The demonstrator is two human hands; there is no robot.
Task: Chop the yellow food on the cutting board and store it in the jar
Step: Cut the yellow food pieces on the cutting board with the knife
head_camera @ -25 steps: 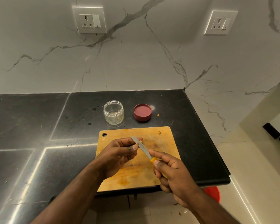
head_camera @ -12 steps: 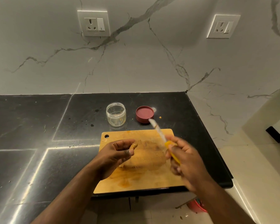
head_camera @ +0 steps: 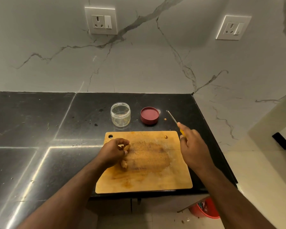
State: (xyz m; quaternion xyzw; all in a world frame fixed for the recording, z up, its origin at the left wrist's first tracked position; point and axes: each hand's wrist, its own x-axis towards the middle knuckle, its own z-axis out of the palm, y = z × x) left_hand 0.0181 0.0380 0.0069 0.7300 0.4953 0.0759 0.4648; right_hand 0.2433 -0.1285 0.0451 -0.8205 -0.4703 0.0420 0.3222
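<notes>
Hands over a wooden board, one on the yellow food, one on a knife.

On the black stone countertop [head_camera: 40, 123], the rectangular wooden cutting board [head_camera: 155, 176] lies at the front edge. The left hand [head_camera: 113, 152] rests on the board's left part, fingers curled round a yellow-brown piece of food [head_camera: 127, 147]; another lump of the same food [head_camera: 124, 164] lies just below the hand. Behind the board stands a small clear glass jar [head_camera: 120, 116], uncapped, with its round dark-red lid [head_camera: 149, 115] beside it on the right. The right hand [head_camera: 194, 146] grips a yellow-handled knife [head_camera: 172, 119], blade pointing away over the counter, right of the lid. A red bucket [head_camera: 206, 209] sits on the floor.
</notes>
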